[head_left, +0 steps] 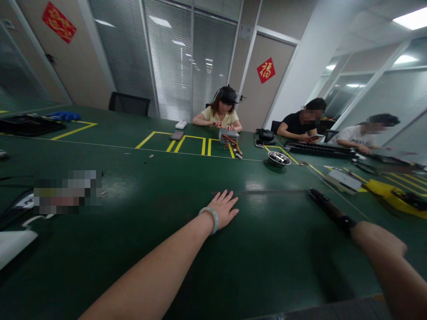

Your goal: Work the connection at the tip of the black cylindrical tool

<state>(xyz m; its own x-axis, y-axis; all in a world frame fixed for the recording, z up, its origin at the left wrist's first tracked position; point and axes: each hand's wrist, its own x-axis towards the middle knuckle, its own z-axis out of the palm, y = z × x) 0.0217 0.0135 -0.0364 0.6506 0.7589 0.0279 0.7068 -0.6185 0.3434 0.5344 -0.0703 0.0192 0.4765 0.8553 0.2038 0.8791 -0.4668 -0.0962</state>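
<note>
Bench (260, 262): green top, yellow lines (203, 146) marked on it. Behind: glass partition (215, 49) with lowered blinds (167, 75); light reflections (160, 21) in glass. Beige left door (75, 66) and right door (271, 104) flank it, each bearing a red-and-gold decoration (266, 70). Pale pillar (308, 53) beside right door; further glass panels (395, 100) beyond. Black chair back (129, 105) at bench's far side. Lit ceiling panel (413, 20), upper right.

Left arm (160, 273) outstretched, left grip (223, 210) palm-down and splayed; right grip (378, 240) clenched

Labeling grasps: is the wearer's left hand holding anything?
No, the left hand lies open, palm down, on the green table.
</note>
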